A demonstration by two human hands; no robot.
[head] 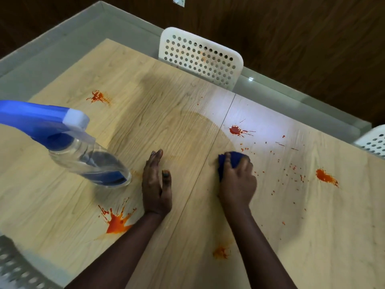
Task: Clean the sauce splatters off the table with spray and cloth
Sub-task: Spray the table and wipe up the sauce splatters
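Note:
A light wooden table (166,113) carries several red-orange sauce splatters: one at the far left (99,97), one in the middle right (235,129), one at the right (325,177), a big one near my left forearm (117,223) and a faint one close to me (221,251). My right hand (236,181) grips a bunched blue cloth (234,159) pressed on the table below the middle splatter. My left hand (156,184) rests flat on the table with straight fingers. A clear spray bottle (91,163) with a blue and white head stands left of it.
A white perforated chair (201,57) stands at the table's far edge and another (373,141) at the right edge. A grey perforated object (16,265) sits at the near left corner. Small sauce specks (291,170) dot the table right of the cloth.

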